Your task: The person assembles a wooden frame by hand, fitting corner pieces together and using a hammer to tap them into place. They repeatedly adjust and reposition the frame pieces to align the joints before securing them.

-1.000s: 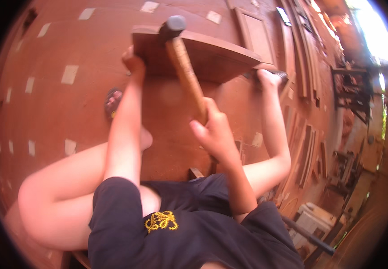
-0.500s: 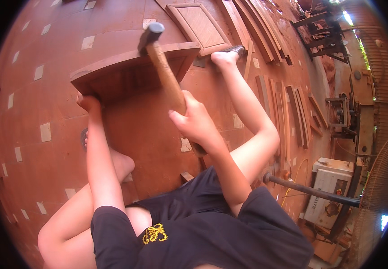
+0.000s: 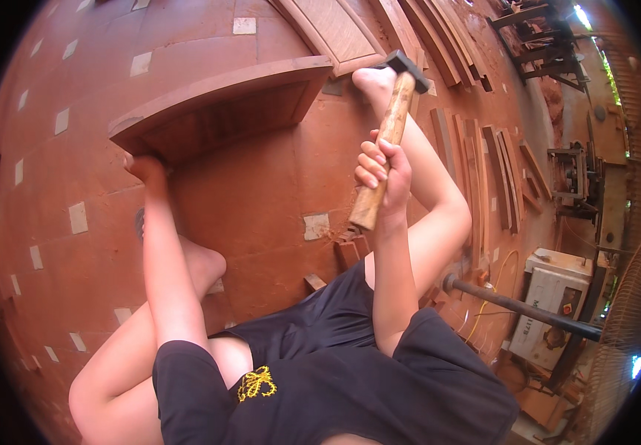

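Observation:
A brown wooden panel (image 3: 224, 122) stands on edge on the floor in front of me, its upper long edge facing up. My left hand (image 3: 144, 168) is closed at the panel's near left corner; part of its fingers goes out of sight behind the wood. Raised to the right of the panel, my right hand (image 3: 387, 174) wraps round the pale wooden handle of a hammer (image 3: 394, 111). The dark metal head points up and away, above my outstretched right leg, apart from the panel.
A framed wooden panel (image 3: 335, 37) lies beyond my right foot. Long boards (image 3: 439, 41) and shorter strips (image 3: 502, 178) lie along the right. Small wood blocks (image 3: 350, 251) rest near my lap. Farther right are a grey-white box (image 3: 550, 308) and a fan guard (image 3: 624, 311).
My right hand has swung the hammer rightward, away from above the panel, and turned so its fingers show. My left hand stays at the panel's corner, and the panel has shifted slightly.

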A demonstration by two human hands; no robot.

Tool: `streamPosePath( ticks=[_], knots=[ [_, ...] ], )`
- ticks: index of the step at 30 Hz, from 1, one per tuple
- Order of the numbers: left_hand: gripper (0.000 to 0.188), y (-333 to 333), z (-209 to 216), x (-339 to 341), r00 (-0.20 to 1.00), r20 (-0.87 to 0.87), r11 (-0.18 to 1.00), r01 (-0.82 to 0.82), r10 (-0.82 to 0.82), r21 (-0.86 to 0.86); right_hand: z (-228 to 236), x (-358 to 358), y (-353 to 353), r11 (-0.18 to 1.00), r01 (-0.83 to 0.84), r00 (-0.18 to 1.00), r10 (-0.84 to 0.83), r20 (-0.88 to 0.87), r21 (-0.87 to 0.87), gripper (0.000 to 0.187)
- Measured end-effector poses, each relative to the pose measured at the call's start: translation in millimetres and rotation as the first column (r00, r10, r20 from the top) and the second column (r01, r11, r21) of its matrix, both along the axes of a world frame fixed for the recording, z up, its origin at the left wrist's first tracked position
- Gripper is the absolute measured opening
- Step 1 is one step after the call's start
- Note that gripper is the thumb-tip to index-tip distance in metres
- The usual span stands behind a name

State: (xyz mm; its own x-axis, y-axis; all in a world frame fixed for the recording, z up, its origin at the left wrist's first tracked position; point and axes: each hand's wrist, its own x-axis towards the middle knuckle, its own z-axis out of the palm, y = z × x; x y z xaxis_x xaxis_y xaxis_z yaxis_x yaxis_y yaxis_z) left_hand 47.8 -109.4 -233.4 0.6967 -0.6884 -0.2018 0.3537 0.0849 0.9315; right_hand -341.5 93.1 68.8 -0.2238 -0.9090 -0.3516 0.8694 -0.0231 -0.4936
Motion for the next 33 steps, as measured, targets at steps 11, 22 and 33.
streamPosePath(
  ticks=[11, 22, 33],
  knots=[
    [0.04, -3, -9, 20, 0.995, 0.012, 0.993, -0.101, 0.101, 0.067, -23, 22, 16, 0.953, -0.219, 0.946, 0.26, -0.193, 0.211, 0.023],
    [0.04, 0, 6, 19, 0.983, -0.135, 0.992, -0.125, 0.126, 0.02, -27, 11, 5, 0.916, -0.239, 0.861, 0.354, -0.366, 0.322, 0.019],
    [0.041, 8, 158, -41, 0.939, 0.318, 0.989, -0.147, 0.132, 0.025, -39, -30, 31, 0.928, 0.029, 0.866, 0.163, -0.473, 0.372, 0.02]
  ],
)
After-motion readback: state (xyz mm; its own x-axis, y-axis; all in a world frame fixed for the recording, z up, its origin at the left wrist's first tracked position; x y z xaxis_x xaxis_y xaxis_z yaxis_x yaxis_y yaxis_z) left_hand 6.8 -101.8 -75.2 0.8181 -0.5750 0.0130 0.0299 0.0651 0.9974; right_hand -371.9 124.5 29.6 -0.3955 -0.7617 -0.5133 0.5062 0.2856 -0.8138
